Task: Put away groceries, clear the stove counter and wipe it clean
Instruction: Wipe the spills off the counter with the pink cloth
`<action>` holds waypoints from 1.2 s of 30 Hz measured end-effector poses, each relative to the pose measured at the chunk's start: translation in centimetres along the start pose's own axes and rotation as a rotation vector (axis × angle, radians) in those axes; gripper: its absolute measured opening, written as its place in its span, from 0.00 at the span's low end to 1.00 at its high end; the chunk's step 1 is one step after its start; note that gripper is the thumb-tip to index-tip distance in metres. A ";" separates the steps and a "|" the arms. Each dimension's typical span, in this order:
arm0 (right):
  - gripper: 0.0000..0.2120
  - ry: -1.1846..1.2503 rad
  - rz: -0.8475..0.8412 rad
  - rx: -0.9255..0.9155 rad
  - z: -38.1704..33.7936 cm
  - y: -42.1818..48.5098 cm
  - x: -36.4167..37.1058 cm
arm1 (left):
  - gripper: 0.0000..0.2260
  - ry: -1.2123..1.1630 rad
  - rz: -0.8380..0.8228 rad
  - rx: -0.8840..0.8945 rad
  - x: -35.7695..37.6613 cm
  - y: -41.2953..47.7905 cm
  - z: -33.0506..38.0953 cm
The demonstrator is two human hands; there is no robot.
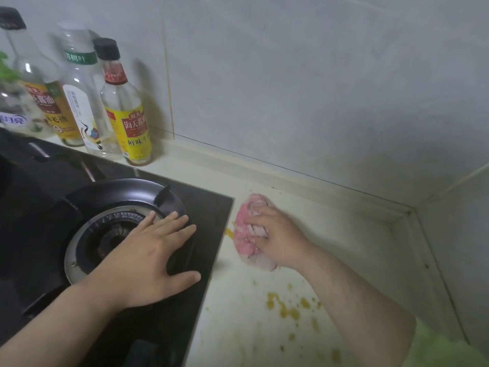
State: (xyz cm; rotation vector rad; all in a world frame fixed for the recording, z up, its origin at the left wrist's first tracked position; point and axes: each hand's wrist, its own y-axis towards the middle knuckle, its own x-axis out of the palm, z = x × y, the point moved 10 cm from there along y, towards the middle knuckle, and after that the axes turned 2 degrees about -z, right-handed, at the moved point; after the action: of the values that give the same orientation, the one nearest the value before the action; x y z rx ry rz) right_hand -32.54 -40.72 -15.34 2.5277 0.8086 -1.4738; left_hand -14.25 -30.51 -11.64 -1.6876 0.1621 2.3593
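My right hand grips a crumpled pink cloth and presses it on the pale counter, just right of the black glass stove. Yellow-brown stains spot the counter nearer to me, below the cloth. My left hand lies flat with fingers spread on the stove's right burner ring, holding nothing.
Several sauce and oil bottles stand against the tiled wall behind the stove at the upper left. The counter ends in a wall corner at the right. Something green shows at the bottom right edge.
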 end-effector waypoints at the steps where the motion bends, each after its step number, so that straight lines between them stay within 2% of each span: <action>1: 0.21 -0.009 -0.008 -0.015 -0.3 -0.9 0.4 | 0.42 0.029 0.014 0.002 0.0 0.0 0.4; 6: 0.20 -0.034 -0.007 -0.033 -0.7 -1.4 1.1 | 0.38 0.166 -0.024 0.028 1.1 -0.1 1.3; 14: 0.19 -0.049 0.038 -0.011 -1.4 1.9 0.8 | 0.41 0.040 0.023 -0.008 1.3 0.0 0.7; 21: 0.19 -0.073 -0.011 -0.103 -3.6 -2.9 2.8 | 0.41 0.001 0.015 -0.006 1.5 -0.1 0.3; 26: 0.18 -0.030 -0.042 -0.088 -3.0 -2.8 2.9 | 0.38 -0.050 0.054 0.014 1.2 -0.2 0.3; 32: 0.18 -0.013 0.028 -0.030 -1.9 0.1 1.3 | 0.32 -0.206 0.140 0.049 -0.2 0.2 0.2; 36: 0.18 -0.023 0.045 0.001 -1.7 -2.1 1.9 | 0.30 -0.188 0.206 0.019 0.0 -1.3 -0.6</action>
State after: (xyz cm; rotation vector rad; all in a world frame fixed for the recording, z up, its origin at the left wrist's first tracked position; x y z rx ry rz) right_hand -31.52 -37.55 -15.71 2.5080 0.7423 -1.4873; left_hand -13.31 -29.36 -11.77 -1.4940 0.3385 2.6404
